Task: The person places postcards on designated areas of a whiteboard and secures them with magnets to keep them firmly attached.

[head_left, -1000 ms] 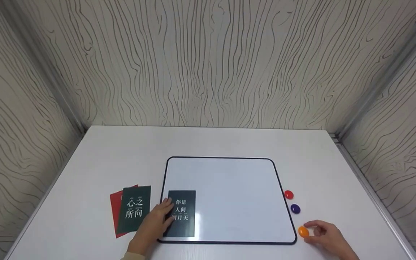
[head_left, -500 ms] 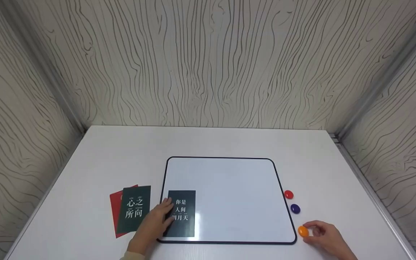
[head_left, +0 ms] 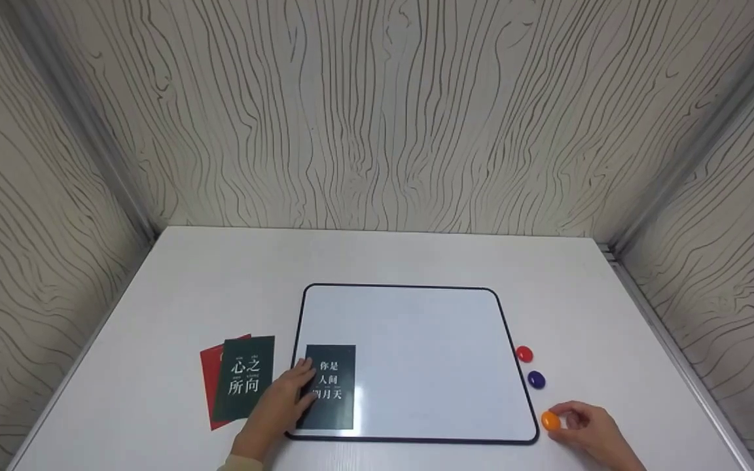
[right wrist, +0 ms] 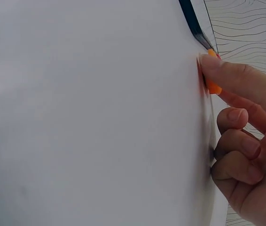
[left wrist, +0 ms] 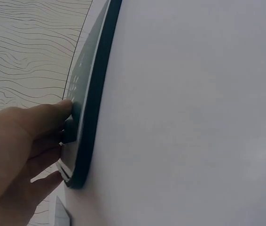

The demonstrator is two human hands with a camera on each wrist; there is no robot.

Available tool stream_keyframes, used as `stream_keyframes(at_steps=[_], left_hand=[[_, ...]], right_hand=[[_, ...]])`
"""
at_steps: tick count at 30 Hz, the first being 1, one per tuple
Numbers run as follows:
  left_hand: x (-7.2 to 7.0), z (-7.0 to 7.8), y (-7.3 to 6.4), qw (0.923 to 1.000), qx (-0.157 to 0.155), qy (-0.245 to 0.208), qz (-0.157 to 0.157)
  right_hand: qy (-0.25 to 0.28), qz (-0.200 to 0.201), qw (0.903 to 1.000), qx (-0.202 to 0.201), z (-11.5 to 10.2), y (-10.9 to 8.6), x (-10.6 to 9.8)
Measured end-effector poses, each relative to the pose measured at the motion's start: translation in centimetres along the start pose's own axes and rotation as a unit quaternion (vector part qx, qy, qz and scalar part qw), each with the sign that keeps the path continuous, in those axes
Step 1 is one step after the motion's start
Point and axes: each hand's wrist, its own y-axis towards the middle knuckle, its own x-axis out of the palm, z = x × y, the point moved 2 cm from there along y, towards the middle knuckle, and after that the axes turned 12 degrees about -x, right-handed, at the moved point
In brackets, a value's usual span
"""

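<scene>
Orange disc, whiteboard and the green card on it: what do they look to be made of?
Orange disc: probably glossy plastic, judging by its even, saturated colour; any magnet inside isn't visible.
Whiteboard: smooth coated panel, fairly glossy, since it reflects light beside the card; its dark rim looks like plastic.
Green card: likely paper or cardstock, being thin and flat with crisp white print.

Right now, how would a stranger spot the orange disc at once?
On the white table, find the dark-rimmed whiteboard, then go to its near right corner. Just outside it, the right hand pinches the orange disc, the only one held, unlike the red disc and dark blue disc beyond.
</scene>
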Motion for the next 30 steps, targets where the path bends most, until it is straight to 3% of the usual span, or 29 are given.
stream_keyframes(at_steps=[10,30], left_hand=[[0.0,-0.1,0.0,1.0,0.0,-0.006,-0.003],[0.0,-0.1,-0.1,1.0,0.001,-0.002,0.004]], right_hand=[[-0.003,0.004,0.9999,0.009,-0.2,0.2,0.1],[-0.015,0.01,0.9995,-0.024,-2.0,1.2,-0.3]])
